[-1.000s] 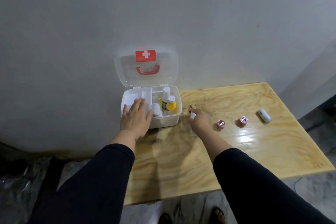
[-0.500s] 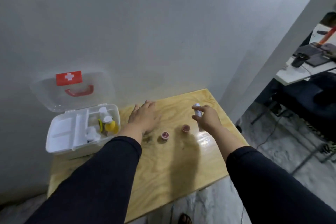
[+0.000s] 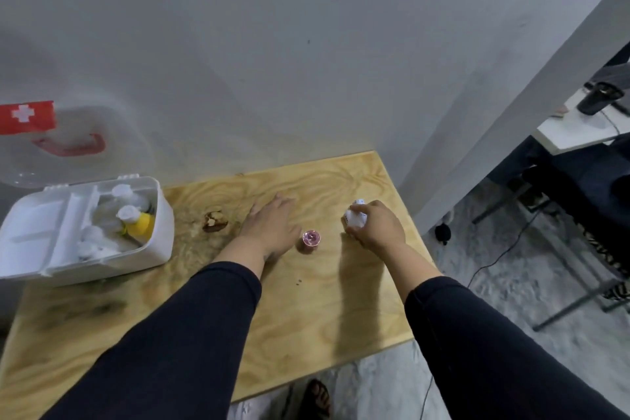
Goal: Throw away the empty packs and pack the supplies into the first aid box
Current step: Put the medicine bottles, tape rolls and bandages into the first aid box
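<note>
The white first aid box [image 3: 160, 215] stands open at the left of the wooden table [image 3: 306, 310]. Its clear lid with a red cross label [image 3: 27, 116] leans back against the wall. Inside are a yellow bottle [image 3: 141, 225] with a white cap and other white bottles. My left hand [image 3: 269, 225] lies flat and open on the table. Just right of it stands a small red-lidded jar [image 3: 311, 238]. My right hand [image 3: 375, 228] is low over the table, closed around a small white container [image 3: 354, 215]. A second red jar is not visible.
A dark knot [image 3: 214, 222] marks the wood between the box and my left hand. The grey wall runs behind the table. To the right are a wall corner, a white desk [image 3: 579, 133] with dark items, metal legs and a cable on the floor.
The view has swung right, away from the box. My left hand left the box and now rests on the table. My right hand picked up the white container and has lowered beside the jar.
</note>
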Motion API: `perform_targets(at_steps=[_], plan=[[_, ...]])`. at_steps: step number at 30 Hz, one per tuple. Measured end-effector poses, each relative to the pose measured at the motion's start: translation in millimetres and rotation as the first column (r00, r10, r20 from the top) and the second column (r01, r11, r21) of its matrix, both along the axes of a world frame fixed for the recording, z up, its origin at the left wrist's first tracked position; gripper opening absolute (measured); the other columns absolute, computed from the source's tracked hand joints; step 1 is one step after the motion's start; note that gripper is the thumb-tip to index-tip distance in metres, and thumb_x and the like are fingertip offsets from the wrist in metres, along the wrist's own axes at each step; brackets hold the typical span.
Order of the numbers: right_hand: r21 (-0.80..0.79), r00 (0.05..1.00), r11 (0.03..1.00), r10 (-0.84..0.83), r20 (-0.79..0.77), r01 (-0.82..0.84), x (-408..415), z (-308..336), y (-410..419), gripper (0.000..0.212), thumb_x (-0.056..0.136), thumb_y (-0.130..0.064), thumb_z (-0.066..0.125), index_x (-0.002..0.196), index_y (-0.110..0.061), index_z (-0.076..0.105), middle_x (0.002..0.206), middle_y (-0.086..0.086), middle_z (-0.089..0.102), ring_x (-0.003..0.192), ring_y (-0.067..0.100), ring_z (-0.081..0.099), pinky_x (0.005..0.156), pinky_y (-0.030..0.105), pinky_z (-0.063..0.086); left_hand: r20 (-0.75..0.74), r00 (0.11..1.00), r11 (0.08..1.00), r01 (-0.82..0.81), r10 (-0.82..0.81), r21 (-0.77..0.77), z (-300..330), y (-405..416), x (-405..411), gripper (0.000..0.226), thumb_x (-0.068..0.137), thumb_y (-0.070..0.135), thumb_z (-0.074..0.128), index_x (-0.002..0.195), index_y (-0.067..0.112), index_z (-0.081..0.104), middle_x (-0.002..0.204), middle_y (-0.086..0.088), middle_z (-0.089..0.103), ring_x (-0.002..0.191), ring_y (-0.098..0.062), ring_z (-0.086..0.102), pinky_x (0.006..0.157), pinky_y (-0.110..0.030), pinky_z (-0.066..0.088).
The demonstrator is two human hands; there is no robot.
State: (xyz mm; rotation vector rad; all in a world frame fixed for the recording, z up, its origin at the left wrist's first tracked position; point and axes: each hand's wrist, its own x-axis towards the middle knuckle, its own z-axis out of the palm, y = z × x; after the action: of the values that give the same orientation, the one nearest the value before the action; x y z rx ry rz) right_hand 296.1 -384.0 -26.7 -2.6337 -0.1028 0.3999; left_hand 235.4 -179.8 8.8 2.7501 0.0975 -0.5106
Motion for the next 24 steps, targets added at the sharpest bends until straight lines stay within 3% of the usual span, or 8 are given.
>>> perform_targets(at_steps=[5, 9, 13, 18, 24], plan=[[0.055, 0.999, 0.998, -0.033, 0.019, 0.032, -1.9, -2.3, 3.0, 0.034, 0.089, -0.04, 0.051, 0.12, -0.032, 0.06, 0.121, 0.002, 0.058, 0.109, 0.026, 0.059, 0.085, 0.032, 0.046, -0.009, 1.0, 1.0, -0.03, 0.03, 0.008, 3.0, -2.0, -3.3, 0.063, 0.096, 0.035, 0.045, 0.152, 0.019, 0.02, 0.162, -0.001, 0.018, 0.15, -0.017, 0.01, 0.123, -0.044, 0.009], [0.294, 0.994, 0.952, -0.1, 0.036, 0.085, -5.7, 16.1, 14.8, 0.032, 0.086, -0.031, 0.06, 0.117, -0.027, 0.063, 0.126, -0.002, 0.061, 0.113, 0.022, 0.059, 0.092, 0.032, 0.048, 0.022, 0.999, 0.999, -0.036, 0.035, 0.021, 14.2, 2.7, -6.1, 0.065, 0.096, 0.038, 0.045, 0.152, 0.019, 0.019, 0.161, 0.0, 0.019, 0.15, -0.016, 0.01, 0.123, -0.045, 0.007], [0.471, 0.997, 0.882, -0.041, 0.065, 0.006, -6.3, 51.1, 46.2, 0.036, 0.074, -0.033, 0.071, 0.11, -0.035, 0.063, 0.117, -0.004, 0.066, 0.098, 0.022, 0.066, 0.072, 0.036, 0.053, 0.078, 0.995, 0.997, -0.06, 0.056, 0.054, 37.3, 19.4, -13.8, 0.064, 0.097, 0.042, 0.041, 0.152, 0.018, 0.019, 0.162, 0.001, 0.017, 0.15, -0.016, 0.01, 0.123, -0.045, 0.006], [0.5, 0.977, 0.851, 0.062, 0.206, -0.159, -15.8, 98.2, 108.8, 0.04, 0.075, -0.024, 0.073, 0.113, -0.031, 0.063, 0.121, 0.0, 0.063, 0.1, 0.023, 0.064, 0.075, 0.04, 0.057, 0.177, 0.975, 0.986, -0.147, 0.132, 0.075, 77.5, 67.5, -37.1, 0.062, 0.097, 0.038, 0.043, 0.151, 0.016, 0.021, 0.161, 0.001, 0.019, 0.15, -0.016, 0.011, 0.123, -0.045, 0.007], [0.482, 0.947, 0.825, 0.184, 0.264, -0.294, -53.2, 128.6, 203.7, 0.043, 0.076, -0.024, 0.072, 0.117, -0.027, 0.062, 0.122, 0.004, 0.061, 0.104, 0.025, 0.063, 0.08, 0.047, 0.057, 0.252, 0.935, 0.957, -0.277, 0.248, 0.09, 102.3, 148.7, -88.5, 0.063, 0.097, 0.035, 0.042, 0.152, 0.015, 0.019, 0.161, -0.001, 0.019, 0.15, -0.016, 0.011, 0.123, -0.045, 0.005]])
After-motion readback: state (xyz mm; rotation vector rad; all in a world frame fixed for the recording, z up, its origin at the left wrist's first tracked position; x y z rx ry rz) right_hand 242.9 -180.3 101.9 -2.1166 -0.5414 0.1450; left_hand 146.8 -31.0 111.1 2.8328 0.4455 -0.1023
